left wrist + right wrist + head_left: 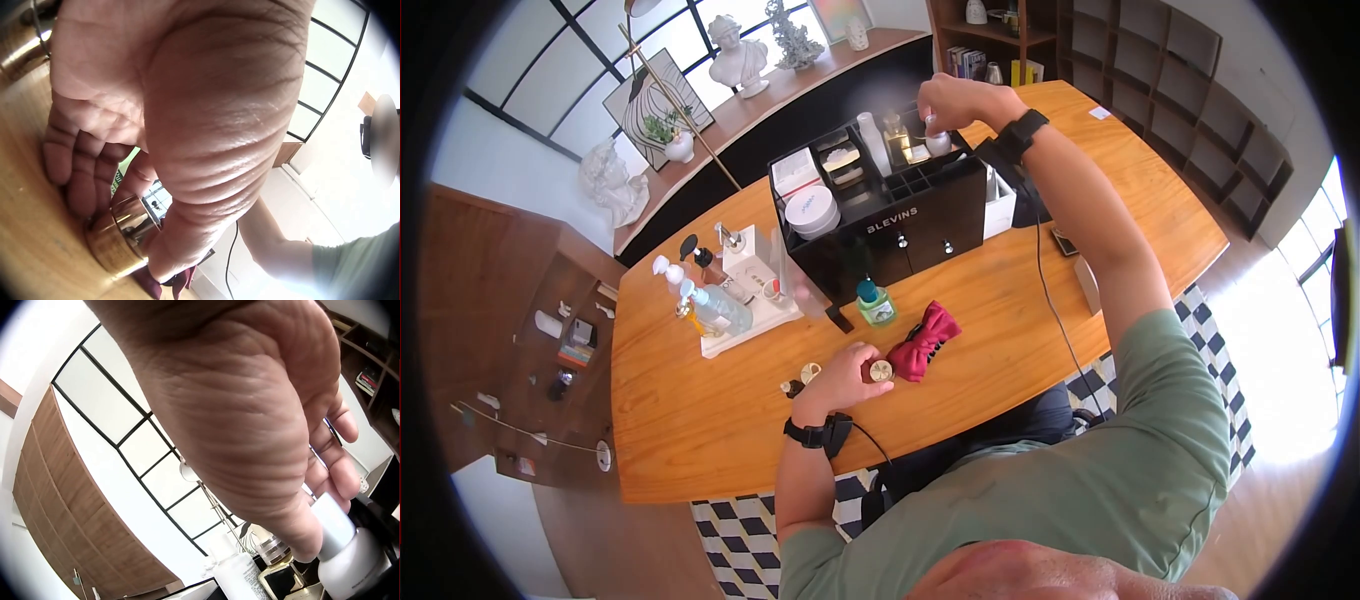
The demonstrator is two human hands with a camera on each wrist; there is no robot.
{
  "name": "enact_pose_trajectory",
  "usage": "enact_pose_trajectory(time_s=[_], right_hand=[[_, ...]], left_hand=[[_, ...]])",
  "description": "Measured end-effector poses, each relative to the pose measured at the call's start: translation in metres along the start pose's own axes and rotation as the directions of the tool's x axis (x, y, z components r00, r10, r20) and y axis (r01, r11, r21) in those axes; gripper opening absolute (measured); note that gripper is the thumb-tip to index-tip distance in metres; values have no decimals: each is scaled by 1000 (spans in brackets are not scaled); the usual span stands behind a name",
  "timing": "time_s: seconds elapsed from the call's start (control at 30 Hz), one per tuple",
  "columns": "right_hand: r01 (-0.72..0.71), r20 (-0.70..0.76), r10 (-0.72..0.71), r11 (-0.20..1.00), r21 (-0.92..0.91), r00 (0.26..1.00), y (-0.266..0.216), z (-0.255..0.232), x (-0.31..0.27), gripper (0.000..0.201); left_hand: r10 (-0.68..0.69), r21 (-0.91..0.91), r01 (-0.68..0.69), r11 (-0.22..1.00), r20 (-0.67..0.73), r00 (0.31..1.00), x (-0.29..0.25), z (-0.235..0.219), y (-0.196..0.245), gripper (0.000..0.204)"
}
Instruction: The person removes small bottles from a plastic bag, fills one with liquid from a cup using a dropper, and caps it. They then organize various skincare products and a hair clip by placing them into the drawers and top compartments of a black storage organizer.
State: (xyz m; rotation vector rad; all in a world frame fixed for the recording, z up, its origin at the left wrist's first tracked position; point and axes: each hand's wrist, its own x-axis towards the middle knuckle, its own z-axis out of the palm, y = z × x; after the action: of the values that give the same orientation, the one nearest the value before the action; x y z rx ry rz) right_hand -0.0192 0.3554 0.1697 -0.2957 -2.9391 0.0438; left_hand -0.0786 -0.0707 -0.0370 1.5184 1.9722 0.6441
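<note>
My left hand [845, 378] is low over the front of the table, its thumb and fingers around a small round gold container [881, 371], which shows as a shiny cylinder [119, 240] in the left wrist view. A dark red bow [925, 342] lies just right of it. Farther back, my right hand [962, 100] reaches over the black organizer [880, 235] marked BLEVINS. Its thumb and fingers pinch the pale cap [334, 522] of a rounded white bottle [356, 569] at the organizer's back right. A gold-toned perfume bottle [278, 572] and a white bottle [237, 575] stand beside it.
A green bottle with a teal cap [875, 303] stands before the organizer. Pump bottles [722, 308] crowd a white tray [750, 333] at left. Small gold and dark pieces [808, 374] lie by the left wrist. A black cable [1055, 290] runs down from the right wrist.
</note>
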Motion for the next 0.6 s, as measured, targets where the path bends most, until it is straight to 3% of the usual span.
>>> enact_pose_trajectory(time_s=[0.1,0.13,0.27,0.43,0.5,0.6], right_hand=[[-50,34,51,999,-13,998,-3,-2,2,36],[23,-45,-25,998,-51,999,-2,-1,0,32],[-41,-144,28,995,-89,989,-20,9,9,38],[-55,-173,47,998,-43,984,-37,21,14,39],[-29,-297,32,999,13,954,-29,34,29,39],[-5,-267,14,999,35,963,-25,40,37,36]], left_hand=[[-14,39,14,999,4,1000,0,-2,5,50],[-16,39,15,999,9,1000,-1,-1,3,50],[-8,9,8,1000,-6,1000,-1,1,1,50],[-22,23,21,1000,16,1000,-1,-1,1,50],[13,10,-12,1000,-20,1000,0,1,1,48],[2,41,-2,999,-11,1000,1,-1,9,46]])
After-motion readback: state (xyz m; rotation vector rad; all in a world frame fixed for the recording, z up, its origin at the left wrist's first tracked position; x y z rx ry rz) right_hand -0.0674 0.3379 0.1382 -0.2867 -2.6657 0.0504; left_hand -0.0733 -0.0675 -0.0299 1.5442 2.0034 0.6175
